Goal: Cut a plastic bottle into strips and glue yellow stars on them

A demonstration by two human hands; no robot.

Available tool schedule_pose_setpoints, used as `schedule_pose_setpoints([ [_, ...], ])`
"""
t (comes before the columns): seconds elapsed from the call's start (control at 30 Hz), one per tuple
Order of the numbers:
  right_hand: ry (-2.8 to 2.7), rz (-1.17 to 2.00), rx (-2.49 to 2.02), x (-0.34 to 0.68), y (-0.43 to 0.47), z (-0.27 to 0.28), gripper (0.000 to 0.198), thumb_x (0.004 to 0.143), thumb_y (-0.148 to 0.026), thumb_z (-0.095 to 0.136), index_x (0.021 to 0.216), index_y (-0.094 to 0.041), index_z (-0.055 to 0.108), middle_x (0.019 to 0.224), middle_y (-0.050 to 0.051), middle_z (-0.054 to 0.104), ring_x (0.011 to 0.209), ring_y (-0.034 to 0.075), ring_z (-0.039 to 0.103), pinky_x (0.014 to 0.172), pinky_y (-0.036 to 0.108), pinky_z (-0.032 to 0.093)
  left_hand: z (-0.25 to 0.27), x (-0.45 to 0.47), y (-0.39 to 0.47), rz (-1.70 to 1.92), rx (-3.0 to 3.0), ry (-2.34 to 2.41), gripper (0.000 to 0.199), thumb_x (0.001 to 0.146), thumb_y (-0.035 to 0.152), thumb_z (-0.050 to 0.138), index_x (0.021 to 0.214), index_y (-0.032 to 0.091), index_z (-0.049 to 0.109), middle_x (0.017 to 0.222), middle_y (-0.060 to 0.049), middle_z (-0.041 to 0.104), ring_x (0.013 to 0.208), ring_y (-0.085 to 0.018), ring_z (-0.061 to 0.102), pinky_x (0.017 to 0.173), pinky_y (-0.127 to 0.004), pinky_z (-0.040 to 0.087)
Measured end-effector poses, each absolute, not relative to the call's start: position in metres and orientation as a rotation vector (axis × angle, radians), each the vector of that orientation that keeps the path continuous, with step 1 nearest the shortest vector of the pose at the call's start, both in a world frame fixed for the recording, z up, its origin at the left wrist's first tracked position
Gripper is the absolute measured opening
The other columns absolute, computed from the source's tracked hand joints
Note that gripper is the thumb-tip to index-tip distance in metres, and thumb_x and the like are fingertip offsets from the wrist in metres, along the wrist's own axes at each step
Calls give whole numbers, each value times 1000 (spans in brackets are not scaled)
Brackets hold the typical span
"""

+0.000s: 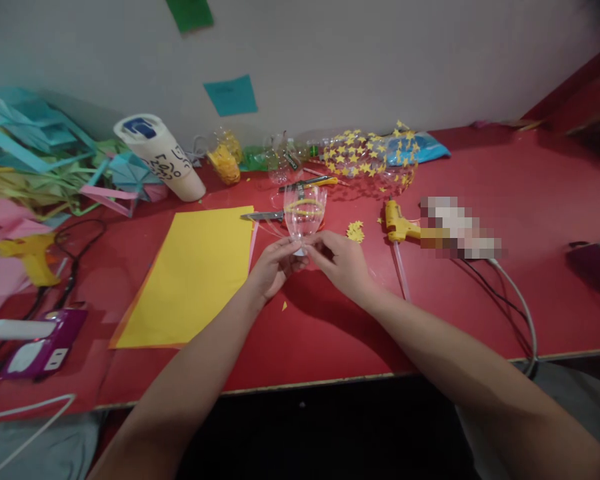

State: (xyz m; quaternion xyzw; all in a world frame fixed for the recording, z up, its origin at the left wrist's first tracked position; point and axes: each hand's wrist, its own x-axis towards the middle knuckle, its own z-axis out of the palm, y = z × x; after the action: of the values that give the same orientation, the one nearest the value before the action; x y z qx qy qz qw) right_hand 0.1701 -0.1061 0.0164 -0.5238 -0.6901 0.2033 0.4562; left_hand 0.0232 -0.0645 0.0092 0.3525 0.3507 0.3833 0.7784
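Note:
A clear plastic bottle top cut into strips (305, 210) is held upright above the red table, its strips fanning upward and a few curling to the left. My left hand (277, 267) grips its narrow lower end from the left, fingers curled underneath. From the right, my right hand (343, 263) pinches the same end between thumb and finger. Something whitish shows between the fingertips, too small to name. Behind the strips lie scissors (263, 216), partly hidden. A small pile of yellow paper stars (355, 231) lies right of the hands.
Yellow paper sheets (195, 273) lie left of my hands. A yellow glue gun (397, 223) with its glue stick is at right, another glue gun (30, 257) at far left. A white tumbler (167, 160), star-covered plastic strips (355, 150) and a purple power strip (50, 343) surround the workspace.

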Motion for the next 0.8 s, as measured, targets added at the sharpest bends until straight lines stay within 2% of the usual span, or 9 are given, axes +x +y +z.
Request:
schedule_pose_setpoints([
  [0.13,-1691,481,-1314,171,-107,18,16,88,-30,52,82,-19,63,69,1,64,64,13,57,61,24,41,7,24,-65,780,811,732,25,61,26,80,78,13,65,67,0,65,58,-9,60,60,-21,50],
  [0.27,-1718,483,-1275,170,-106,18,16,87,-29,52,83,-18,64,72,3,65,65,13,57,62,24,41,4,25,-66,802,819,738,27,60,26,80,80,14,66,69,-1,65,61,-9,59,64,-23,49],
  [0.57,-1533,532,-1279,171,-107,23,15,86,-28,49,85,-20,62,64,-3,58,53,9,45,52,23,34,8,24,-66,816,781,751,25,61,23,78,81,12,69,65,0,65,54,-7,57,57,-19,48],
  [0.8,-1501,553,-1300,171,-106,22,16,84,-26,49,90,-20,63,63,-4,57,53,9,46,54,24,35,9,25,-67,808,804,768,21,63,22,76,79,13,66,64,0,64,53,-8,58,55,-20,47],
])
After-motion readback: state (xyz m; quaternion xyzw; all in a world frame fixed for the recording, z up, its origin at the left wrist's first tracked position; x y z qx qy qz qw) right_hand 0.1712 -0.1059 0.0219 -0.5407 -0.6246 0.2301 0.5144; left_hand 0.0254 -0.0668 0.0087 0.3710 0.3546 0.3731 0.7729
